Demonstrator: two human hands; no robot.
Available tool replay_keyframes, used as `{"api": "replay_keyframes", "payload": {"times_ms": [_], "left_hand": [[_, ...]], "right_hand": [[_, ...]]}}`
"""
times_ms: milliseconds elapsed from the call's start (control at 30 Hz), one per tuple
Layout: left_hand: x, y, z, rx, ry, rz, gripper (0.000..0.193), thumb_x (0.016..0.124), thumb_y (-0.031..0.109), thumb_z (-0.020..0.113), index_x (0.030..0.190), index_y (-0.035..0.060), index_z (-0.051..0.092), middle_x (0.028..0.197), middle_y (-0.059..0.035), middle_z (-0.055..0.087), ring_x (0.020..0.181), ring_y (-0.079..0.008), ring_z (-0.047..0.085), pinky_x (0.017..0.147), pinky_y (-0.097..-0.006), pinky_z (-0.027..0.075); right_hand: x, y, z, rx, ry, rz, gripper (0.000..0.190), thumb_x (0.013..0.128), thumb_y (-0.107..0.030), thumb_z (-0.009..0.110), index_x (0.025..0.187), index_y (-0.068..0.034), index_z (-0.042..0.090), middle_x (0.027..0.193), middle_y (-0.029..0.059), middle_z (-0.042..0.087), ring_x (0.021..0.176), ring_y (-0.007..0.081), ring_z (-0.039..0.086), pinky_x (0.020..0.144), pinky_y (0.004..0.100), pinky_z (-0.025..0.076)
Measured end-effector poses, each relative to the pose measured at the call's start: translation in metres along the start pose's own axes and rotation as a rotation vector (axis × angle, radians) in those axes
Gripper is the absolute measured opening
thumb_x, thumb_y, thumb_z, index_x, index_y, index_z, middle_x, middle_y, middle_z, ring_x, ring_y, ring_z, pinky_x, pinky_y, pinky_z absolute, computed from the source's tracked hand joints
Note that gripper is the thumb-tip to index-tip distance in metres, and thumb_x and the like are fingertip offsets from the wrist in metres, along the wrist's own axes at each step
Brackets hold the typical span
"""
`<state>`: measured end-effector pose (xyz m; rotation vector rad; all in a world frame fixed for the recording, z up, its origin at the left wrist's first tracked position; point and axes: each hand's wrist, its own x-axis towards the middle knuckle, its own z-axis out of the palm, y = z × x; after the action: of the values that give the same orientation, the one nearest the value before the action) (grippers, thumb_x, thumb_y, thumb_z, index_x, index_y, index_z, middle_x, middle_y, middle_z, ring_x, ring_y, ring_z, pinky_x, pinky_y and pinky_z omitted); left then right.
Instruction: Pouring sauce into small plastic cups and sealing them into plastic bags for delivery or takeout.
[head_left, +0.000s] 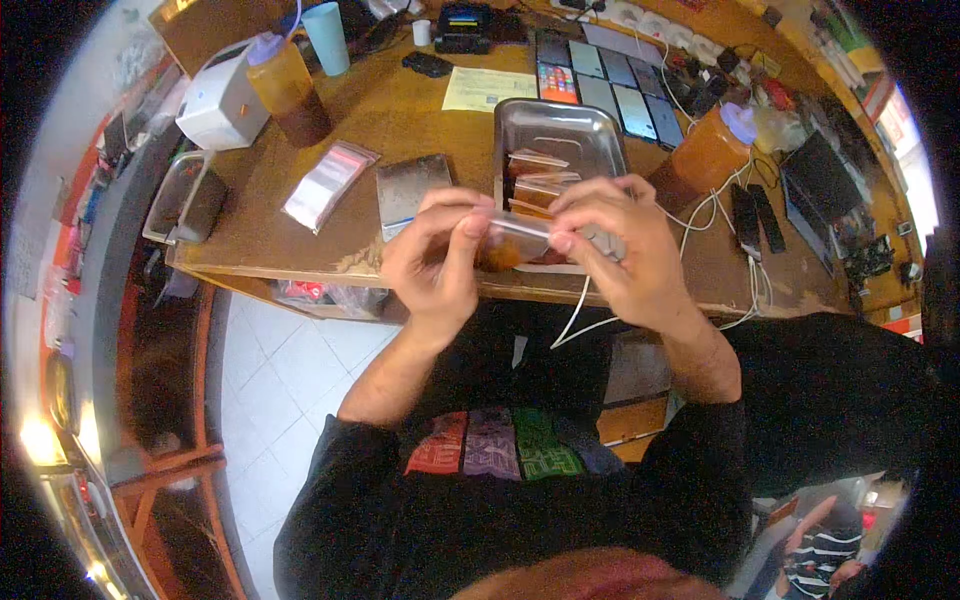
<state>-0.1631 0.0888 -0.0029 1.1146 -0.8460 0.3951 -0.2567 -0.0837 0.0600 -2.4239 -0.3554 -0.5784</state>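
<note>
Between my two hands a small clear plastic bag (516, 234) is held by its top edge, with orange-brown contents sagging at its lower left. My left hand (442, 251) pinches the left corner between thumb and fingers. At the right corner, my right hand (622, 244) grips it the same way. Behind the hands lies a metal tray (559, 124), with several filled bags (541, 184) of reddish-brown contents standing in it. My hands hide the tray's near part. A pack of empty clear bags (330, 186) and a flat metal plate (412, 187) lie to the left.
Squeeze bottles of brown liquid (289, 97) and orange liquid (705, 154) flank the work area. Several phones (600, 75) lie behind the tray. A white cable (697, 221) runs over the table's right side. A metal container (187, 196) sits at the left edge. Another person (821, 551) is at lower right.
</note>
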Motion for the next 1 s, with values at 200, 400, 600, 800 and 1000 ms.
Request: {"api": "replay_keyframes", "payload": {"times_ms": [200,400,600,800,1000], "left_hand": [[0.020,-0.012,-0.015,0.100,0.018,-0.120,0.038,0.091,0.013,0.063,0.122,-0.0057,0.054,0.114,-0.0167,0.064,0.107,-0.0222,0.059,0.097,-0.0338,0.042],[0.009,-0.022,-0.055,0.121,-0.007,-0.218,0.031,0.090,0.009,0.061,0.118,-0.0019,0.053,0.108,-0.0127,0.063,0.105,-0.0186,0.058,0.093,-0.0327,0.044],[0.043,-0.051,-0.085,0.472,-0.370,-0.342,0.028,0.087,0.017,0.067,0.107,-0.0009,0.062,0.102,-0.0137,0.067,0.097,-0.0205,0.064,0.087,-0.0339,0.048],[0.158,-0.179,-0.061,0.832,-0.886,-0.565,0.055,0.086,0.050,0.062,0.113,0.0026,0.065,0.115,-0.0174,0.066,0.098,-0.0286,0.064,0.085,-0.0407,0.050],[0.211,-0.393,-0.072,0.750,-0.831,-0.533,0.062,0.086,0.043,0.064,0.129,0.0000,0.054,0.122,-0.0226,0.061,0.109,-0.0317,0.062,0.093,-0.0393,0.049]], "right_hand": [[0.047,0.055,-0.022,-0.116,0.278,0.057,0.009,0.084,-0.020,0.067,0.089,-0.012,0.071,0.099,0.0056,0.068,0.100,0.0202,0.061,0.093,0.0382,0.034],[0.065,0.127,-0.019,-0.428,0.342,-0.071,0.016,0.086,-0.022,0.066,0.091,-0.008,0.072,0.094,0.0064,0.070,0.090,0.0236,0.064,0.083,0.0354,0.042],[0.029,0.168,0.000,-0.188,-0.143,0.141,0.018,0.088,-0.028,0.063,0.097,-0.015,0.072,0.100,0.0075,0.069,0.102,0.0261,0.060,0.099,0.0472,0.029],[-0.053,0.077,-0.017,-0.201,0.320,0.226,0.022,0.088,-0.022,0.064,0.105,-0.008,0.069,0.103,0.0130,0.068,0.097,0.0245,0.064,0.092,0.0379,0.043],[-0.186,0.004,0.008,-0.016,0.538,0.620,0.021,0.088,-0.017,0.066,0.103,-0.002,0.068,0.097,0.0106,0.069,0.091,0.0181,0.064,0.081,0.0318,0.050]]}}
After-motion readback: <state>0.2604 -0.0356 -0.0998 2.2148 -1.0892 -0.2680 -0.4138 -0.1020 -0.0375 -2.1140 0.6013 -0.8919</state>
